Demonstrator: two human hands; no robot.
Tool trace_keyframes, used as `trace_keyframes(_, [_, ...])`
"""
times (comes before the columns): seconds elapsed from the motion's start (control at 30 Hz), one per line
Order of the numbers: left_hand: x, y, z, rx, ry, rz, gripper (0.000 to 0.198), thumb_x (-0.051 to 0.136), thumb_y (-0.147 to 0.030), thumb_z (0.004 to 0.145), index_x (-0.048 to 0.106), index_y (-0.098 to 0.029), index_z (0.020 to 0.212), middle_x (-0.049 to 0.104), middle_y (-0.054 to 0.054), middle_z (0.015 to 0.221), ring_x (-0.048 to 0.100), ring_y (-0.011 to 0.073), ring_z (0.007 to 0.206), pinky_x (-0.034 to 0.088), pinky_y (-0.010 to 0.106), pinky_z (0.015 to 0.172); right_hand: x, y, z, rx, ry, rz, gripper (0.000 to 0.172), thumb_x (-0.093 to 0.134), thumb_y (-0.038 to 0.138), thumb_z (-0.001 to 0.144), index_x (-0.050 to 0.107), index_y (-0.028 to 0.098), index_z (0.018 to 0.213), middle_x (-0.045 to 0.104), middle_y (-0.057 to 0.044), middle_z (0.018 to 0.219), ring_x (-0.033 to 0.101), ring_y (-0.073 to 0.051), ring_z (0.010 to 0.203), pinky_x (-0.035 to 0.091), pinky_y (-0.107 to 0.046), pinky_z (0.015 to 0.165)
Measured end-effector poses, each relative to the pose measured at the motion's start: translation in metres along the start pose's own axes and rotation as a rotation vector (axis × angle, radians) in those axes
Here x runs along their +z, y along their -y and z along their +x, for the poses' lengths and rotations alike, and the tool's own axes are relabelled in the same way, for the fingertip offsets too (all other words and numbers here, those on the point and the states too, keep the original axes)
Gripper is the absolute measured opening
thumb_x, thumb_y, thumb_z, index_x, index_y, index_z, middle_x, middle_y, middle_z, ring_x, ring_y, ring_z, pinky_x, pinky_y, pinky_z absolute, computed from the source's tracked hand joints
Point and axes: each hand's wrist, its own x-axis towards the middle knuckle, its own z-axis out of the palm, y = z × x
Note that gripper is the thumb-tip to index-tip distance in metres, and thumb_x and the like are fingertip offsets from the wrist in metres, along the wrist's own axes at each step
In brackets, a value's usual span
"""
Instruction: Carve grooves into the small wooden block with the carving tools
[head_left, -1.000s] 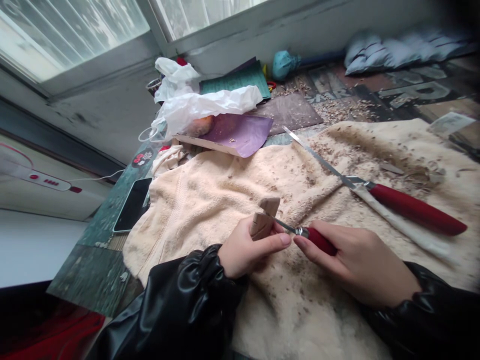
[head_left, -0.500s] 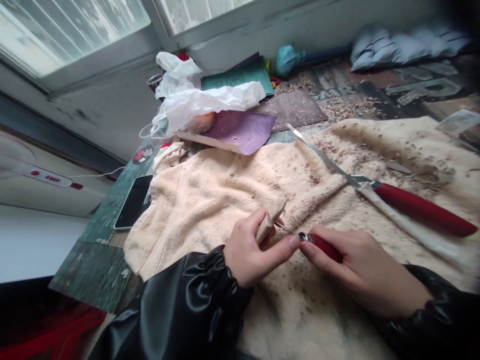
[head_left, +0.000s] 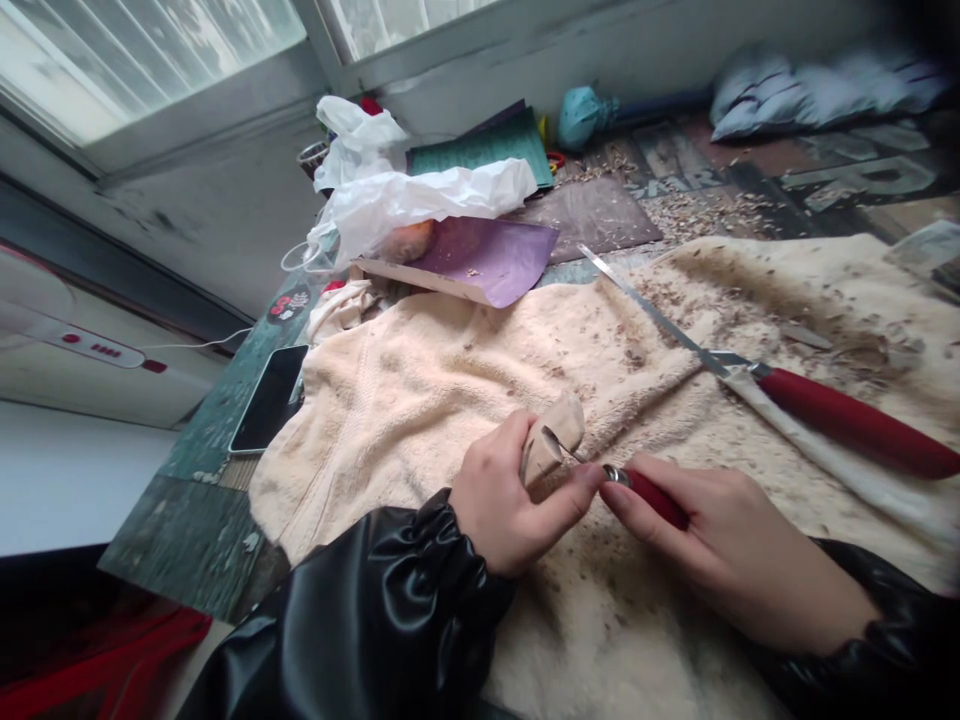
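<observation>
Turned since the earlier frame, the block (head_left: 541,458) showed more of its broad face above the grip, with the knife's blade across it. Underneath everything stretched the table (head_left: 187,545), bare to the left of the grip. Over it, below and all around the grip, spread the towel (head_left: 405,390). Beyond the grip lay a white bag (head_left: 450,190) and, nearer, a purple sheet (head_left: 502,258). Off to its right rested a large red handle (head_left: 847,415) close to a long blade (head_left: 645,308); well to its left, a phone (head_left: 270,400). My right hand (head_left: 731,535) was clenched round the small knife's handle (head_left: 658,498); my left hand (head_left: 499,505) grasped the block, its thumb tip just beside the knife's ferrule (head_left: 616,476). Smallest, shavings (head_left: 709,215) littered the table beyond and right of the grip.
</observation>
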Motion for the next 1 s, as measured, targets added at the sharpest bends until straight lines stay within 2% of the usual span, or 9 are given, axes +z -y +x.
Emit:
trace_keyframes(0.17, [-0.0015, -0.0018, -0.0010, 0.005, -0.005, -0.006, 0.037, 0.060, -0.055, 0.075, 0.051, -0.019, 0.078, 0.049, -0.002, 0.063, 0.046, 0.0130, 0.057, 0.035, 0.027, 0.054, -0.0053, 0.0047, 0.0035, 0.064, 0.140, 0.148, 0.051, 0.031, 0.058, 0.092, 0.042, 0.021, 0.059, 0.045, 0.004, 0.048, 0.044, -0.010, 0.044, 0.035, -0.024, 0.045])
trace_keyframes(0.23, [-0.0017, -0.0018, -0.0008, -0.001, -0.005, -0.019, 0.036, 0.062, -0.053, 0.074, 0.051, -0.019, 0.077, 0.047, -0.002, 0.063, 0.045, 0.0128, 0.057, 0.034, 0.027, 0.054, -0.0057, 0.0051, 0.0034, 0.070, 0.126, 0.124, 0.051, 0.032, 0.058, 0.091, 0.043, 0.021, 0.058, 0.045, 0.004, 0.047, 0.044, -0.010, 0.043, 0.035, -0.024, 0.044])
trace_keyframes(0.43, [-0.0011, 0.0004, 0.0004, -0.044, 0.012, -0.078, 0.034, 0.061, -0.052, 0.077, 0.051, -0.019, 0.080, 0.041, -0.004, 0.058, 0.040, 0.0110, 0.053, 0.032, 0.026, 0.051, -0.0036, 0.0040, 0.0008, 0.031, -0.045, -0.039, 0.050, 0.037, 0.058, 0.089, 0.041, 0.022, 0.055, 0.044, 0.004, 0.042, 0.045, -0.011, 0.038, 0.032, -0.026, 0.042])
trace_keyframes(0.57, [-0.0007, 0.0026, -0.0006, -0.045, 0.013, -0.100, 0.035, 0.061, -0.053, 0.077, 0.051, -0.020, 0.083, 0.037, -0.005, 0.055, 0.036, 0.0110, 0.051, 0.030, 0.026, 0.049, -0.0035, 0.0021, 0.0016, 0.001, -0.008, -0.035, 0.050, 0.036, 0.057, 0.090, 0.040, 0.021, 0.055, 0.041, 0.005, 0.042, 0.044, -0.009, 0.038, 0.032, -0.024, 0.041])
trace_keyframes(0.8, [-0.0028, 0.0006, 0.0007, -0.045, 0.029, -0.089, 0.034, 0.063, -0.052, 0.076, 0.051, -0.020, 0.081, 0.036, -0.005, 0.055, 0.037, 0.0117, 0.052, 0.029, 0.027, 0.050, -0.0047, -0.0012, 0.0030, -0.019, 0.040, 0.006, 0.048, 0.038, 0.055, 0.091, 0.042, 0.021, 0.057, 0.043, 0.005, 0.045, 0.043, -0.009, 0.040, 0.033, -0.024, 0.042])
trace_keyframes(1.0, [-0.0049, -0.0033, 0.0000, 0.015, 0.060, -0.049, 0.034, 0.062, -0.050, 0.075, 0.050, -0.019, 0.078, 0.047, -0.002, 0.064, 0.045, 0.0130, 0.058, 0.033, 0.027, 0.055, -0.0055, 0.0031, 0.0025, 0.037, 0.059, 0.118, 0.050, 0.036, 0.057, 0.090, 0.041, 0.020, 0.056, 0.044, 0.004, 0.046, 0.041, -0.009, 0.042, 0.033, -0.024, 0.043])
